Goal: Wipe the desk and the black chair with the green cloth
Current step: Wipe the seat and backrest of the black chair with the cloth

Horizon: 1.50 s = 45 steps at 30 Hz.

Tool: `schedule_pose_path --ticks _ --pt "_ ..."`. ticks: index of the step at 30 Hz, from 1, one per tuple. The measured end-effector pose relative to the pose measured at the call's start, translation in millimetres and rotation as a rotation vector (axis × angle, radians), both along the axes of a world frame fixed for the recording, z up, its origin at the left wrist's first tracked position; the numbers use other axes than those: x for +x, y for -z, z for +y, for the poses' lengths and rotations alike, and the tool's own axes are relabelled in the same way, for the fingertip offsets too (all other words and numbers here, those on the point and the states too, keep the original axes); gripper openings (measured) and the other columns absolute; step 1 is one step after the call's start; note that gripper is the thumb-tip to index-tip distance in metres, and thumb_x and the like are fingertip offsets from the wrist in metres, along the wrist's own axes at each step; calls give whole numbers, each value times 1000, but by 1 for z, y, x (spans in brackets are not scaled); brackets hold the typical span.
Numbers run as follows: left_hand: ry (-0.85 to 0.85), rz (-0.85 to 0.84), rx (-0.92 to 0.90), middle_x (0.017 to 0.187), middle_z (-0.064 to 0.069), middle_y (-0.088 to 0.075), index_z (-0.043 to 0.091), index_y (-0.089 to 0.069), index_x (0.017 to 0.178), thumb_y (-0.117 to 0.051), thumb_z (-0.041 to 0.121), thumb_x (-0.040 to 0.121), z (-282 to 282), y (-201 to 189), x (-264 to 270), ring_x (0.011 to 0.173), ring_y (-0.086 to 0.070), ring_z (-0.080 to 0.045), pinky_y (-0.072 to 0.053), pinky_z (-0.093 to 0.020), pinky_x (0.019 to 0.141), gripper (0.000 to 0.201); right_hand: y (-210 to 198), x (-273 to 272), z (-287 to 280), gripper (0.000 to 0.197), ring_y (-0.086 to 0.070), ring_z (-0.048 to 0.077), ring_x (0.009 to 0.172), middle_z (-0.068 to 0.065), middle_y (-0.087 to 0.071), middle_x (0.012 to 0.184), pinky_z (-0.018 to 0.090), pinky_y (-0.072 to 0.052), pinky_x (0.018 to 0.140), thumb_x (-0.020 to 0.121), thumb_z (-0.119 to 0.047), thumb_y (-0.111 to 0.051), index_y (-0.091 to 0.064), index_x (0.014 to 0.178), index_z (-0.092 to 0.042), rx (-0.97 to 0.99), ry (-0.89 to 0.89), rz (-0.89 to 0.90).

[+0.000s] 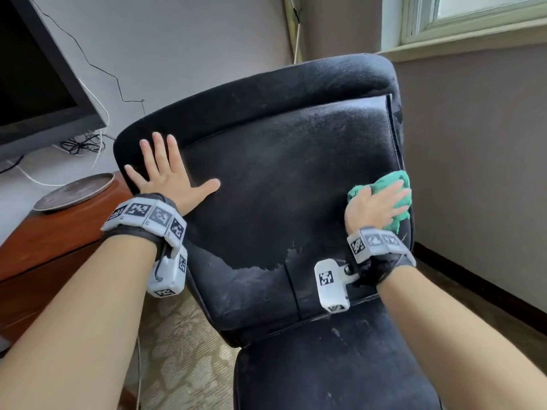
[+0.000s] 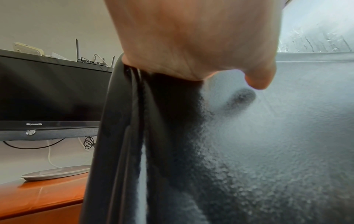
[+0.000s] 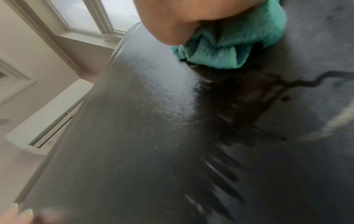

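The black chair [image 1: 281,173] stands in front of me with its worn backrest facing me. My left hand [image 1: 165,173] lies flat on the backrest's upper left part, fingers spread and straight; the left wrist view shows the palm [image 2: 191,37] against the chair's [image 2: 249,151] surface. My right hand [image 1: 376,205] is at the backrest's right edge, its fingers curved over the bunched green cloth [image 1: 393,180] and pressing it to the chair. In the right wrist view the cloth [image 3: 220,51] bulges out under the palm [image 3: 191,15]. The brown wooden desk [image 1: 44,247] is at the left.
A black screen [image 1: 35,84] with loose cables stands on the desk behind a grey round plate [image 1: 74,190]. A window [image 1: 473,16] and a grey wall close off the right side behind the chair. Patterned carpet [image 1: 177,350] shows between desk and chair.
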<state>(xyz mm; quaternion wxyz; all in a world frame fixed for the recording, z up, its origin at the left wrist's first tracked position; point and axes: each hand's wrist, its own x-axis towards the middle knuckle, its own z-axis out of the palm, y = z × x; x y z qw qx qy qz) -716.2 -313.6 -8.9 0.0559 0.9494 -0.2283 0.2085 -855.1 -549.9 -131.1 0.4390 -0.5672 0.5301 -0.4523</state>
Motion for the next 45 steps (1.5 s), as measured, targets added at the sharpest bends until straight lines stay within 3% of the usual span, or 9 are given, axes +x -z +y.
schedule_pose_path --ticks 4,9,17,21,24,28,34,40,45 --pt "1 -5 -10 156 -8 22 11 15 149 -48 68 82 3 2 2 143 21 -26 6 -58 111 109 -37 -7 -27 55 -12 30 143 6 -15 157 43 -17 112 98 -19 -37 -18 150 -13 -139 17 44" --pt "1 -10 -2 156 -9 22 11 16 149 -49 69 81 1 3 5 143 22 -27 6 -58 111 110 -77 -11 -76 61 -32 27 135 10 -35 147 42 -24 111 87 -30 -31 -27 146 -17 -297 -222 -14" --pt "-12 -9 12 156 -9 22 10 16 149 -44 71 81 1 2 4 143 22 -28 5 -59 111 110 -12 -36 -66 41 -48 30 117 11 -53 126 33 -34 92 96 -31 -38 -41 136 -18 -317 -208 33" --pt "-12 -7 10 156 -10 21 10 15 149 -44 73 79 2 2 4 143 21 -28 4 -59 112 111 9 -39 -53 52 -40 34 126 14 -45 136 38 -30 102 96 -26 -42 -30 144 -13 -335 -145 45" --pt "-17 -7 15 156 -10 20 10 15 149 -43 73 79 2 1 4 143 20 -28 4 -59 112 111 27 -30 -23 62 -14 46 139 25 -17 153 46 -8 115 96 -23 -39 -16 147 4 -470 -167 249" --pt "-18 -18 12 157 -11 19 9 13 149 -43 72 80 2 2 3 143 19 -28 3 -59 112 109 44 -15 0 66 -21 57 133 32 -26 147 52 -5 112 90 -30 -26 -27 142 11 -723 -232 464" --pt "-23 -21 -10 157 -10 18 9 12 150 -43 72 80 -1 3 3 144 19 -27 4 -59 112 109 7 -14 -18 66 3 46 142 20 -2 157 51 0 117 93 -32 -21 -6 148 2 -582 -261 362" --pt "-39 -19 -9 157 -9 19 9 12 149 -45 72 80 -3 3 5 144 19 -26 5 -58 112 110 -46 -20 -77 60 -14 30 144 15 -18 156 39 -12 116 97 -26 -34 -16 149 -3 -415 -211 34" --pt "-67 -34 0 157 -10 17 9 11 150 -45 71 80 -3 4 5 144 17 -27 3 -58 113 109 0 -24 -48 65 -4 40 144 16 -9 157 45 -2 118 94 -30 -29 -10 150 -3 -699 -276 326"
